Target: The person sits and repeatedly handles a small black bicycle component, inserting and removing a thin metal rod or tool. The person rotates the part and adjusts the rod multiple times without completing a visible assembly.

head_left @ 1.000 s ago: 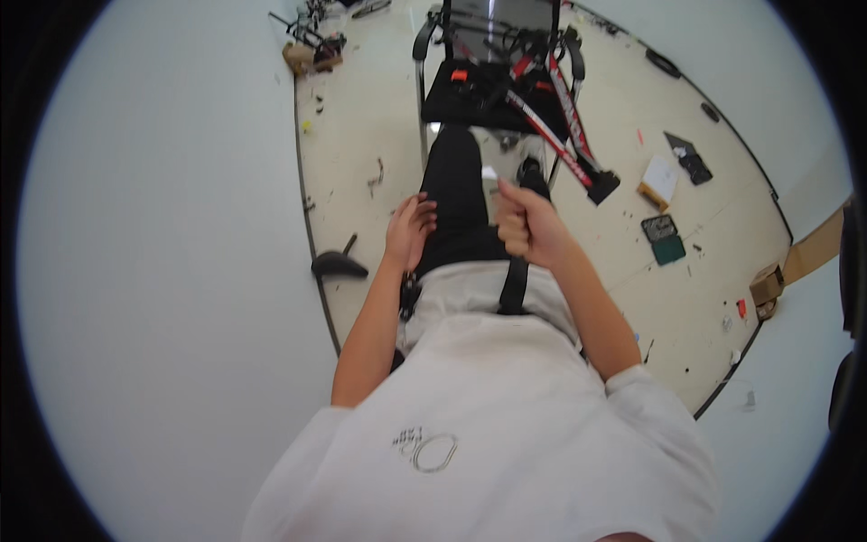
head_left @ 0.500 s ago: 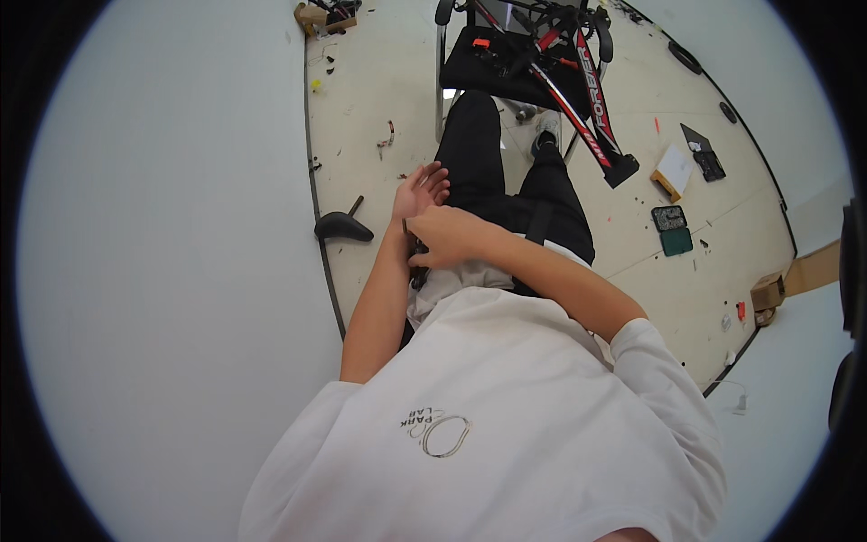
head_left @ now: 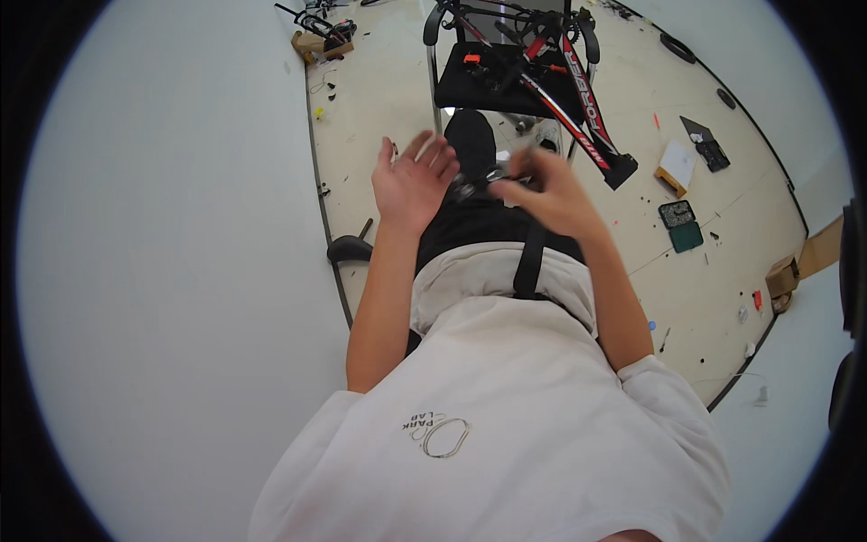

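My right grip (head_left: 555, 194) is drawn narrow, thumb and fingers closed on a small dark-and-silver part (head_left: 465, 188); motion blurs it, so I cannot tell its exact shape. The part juts out from my fingertips toward my left, above my black trousers (head_left: 452, 221), between my two hands. My left grip (head_left: 415, 185) is wide and holds nothing, palm turned up and fingers spread, just beside the part's near end, with a narrow gap of room between. To my left, past a strip of floor (head_left: 632, 298), a dark edging strip (head_left: 318, 167) runs along the foot of the pale wall (head_left: 181, 271), and a black saddle (head_left: 350, 248) lies close to that edge, near my left forearm. Ahead, beyond my knees, the front edge of a black chair (head_left: 465, 86) limits the reach forward; a red, black and white bicycle frame (head_left: 560, 110) rests across it, one end sticking out past the seat's right side, over the floor. A black strap (head_left: 531, 257) hangs at my waist, below my right wrist. The widest open room is on my right, where pale floor spreads out to an open green case (head_left: 686, 237), a white-topped cardboard box (head_left: 677, 167) and a dark case (head_left: 712, 155), all well apart from my hands, with brown cardboard (head_left: 782, 274) by the far right edge.
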The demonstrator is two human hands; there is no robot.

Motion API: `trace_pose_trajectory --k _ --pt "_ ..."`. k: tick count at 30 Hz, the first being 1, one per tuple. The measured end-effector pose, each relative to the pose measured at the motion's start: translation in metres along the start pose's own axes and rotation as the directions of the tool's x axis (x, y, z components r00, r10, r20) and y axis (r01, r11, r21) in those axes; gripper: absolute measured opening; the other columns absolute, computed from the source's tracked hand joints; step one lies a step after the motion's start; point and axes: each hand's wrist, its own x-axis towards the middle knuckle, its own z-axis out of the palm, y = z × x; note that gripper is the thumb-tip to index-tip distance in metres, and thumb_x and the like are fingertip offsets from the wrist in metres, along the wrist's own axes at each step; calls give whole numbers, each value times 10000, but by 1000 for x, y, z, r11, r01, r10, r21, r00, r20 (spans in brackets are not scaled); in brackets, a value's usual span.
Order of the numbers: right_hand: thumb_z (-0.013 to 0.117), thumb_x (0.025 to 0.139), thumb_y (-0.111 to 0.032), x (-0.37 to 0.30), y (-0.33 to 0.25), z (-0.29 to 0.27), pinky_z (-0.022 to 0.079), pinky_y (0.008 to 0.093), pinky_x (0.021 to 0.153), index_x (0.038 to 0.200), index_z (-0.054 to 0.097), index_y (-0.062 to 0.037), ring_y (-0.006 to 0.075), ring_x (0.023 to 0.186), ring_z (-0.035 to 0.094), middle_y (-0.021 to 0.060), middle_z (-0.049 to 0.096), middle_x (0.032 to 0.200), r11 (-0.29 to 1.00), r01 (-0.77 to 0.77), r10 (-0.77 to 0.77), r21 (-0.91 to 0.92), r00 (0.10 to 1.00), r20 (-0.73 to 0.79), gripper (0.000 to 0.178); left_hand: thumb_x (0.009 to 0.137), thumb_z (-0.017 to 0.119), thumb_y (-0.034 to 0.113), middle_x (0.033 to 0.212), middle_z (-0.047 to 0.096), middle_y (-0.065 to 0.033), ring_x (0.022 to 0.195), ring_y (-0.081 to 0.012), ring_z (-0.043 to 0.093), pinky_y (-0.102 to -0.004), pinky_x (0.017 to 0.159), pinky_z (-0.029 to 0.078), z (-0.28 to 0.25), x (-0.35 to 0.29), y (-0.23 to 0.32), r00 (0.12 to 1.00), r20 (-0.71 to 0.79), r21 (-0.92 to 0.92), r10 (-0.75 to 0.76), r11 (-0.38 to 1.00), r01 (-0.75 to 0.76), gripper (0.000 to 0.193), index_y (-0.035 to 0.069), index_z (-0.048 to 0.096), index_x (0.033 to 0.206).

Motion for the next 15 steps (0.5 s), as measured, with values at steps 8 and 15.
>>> trace_pose_trajectory --k 8,15 --pt "807 780 -172 -39 -20 -18 222 185 485 861 532 -73 -23 549 307 -84 484 728 992 3 8 126 996 -86 304 989 335 451 898 609 -143 827 -305 567 -411 792 456 48 21 -16 1000 -14 -280 6 960 -9 509 -5 559 958" --pt "809 798 -163 -40 -27 -13 221 177 468 859 503 -88 -26 533 311 -87 464 717 992 101 -68 76 932 -357 321 1009 360 453 1056 610 -118 944 -235 593 -377 855 479 82 -26 -58 995 95 398 18 916 -54 501 8 544 1146"
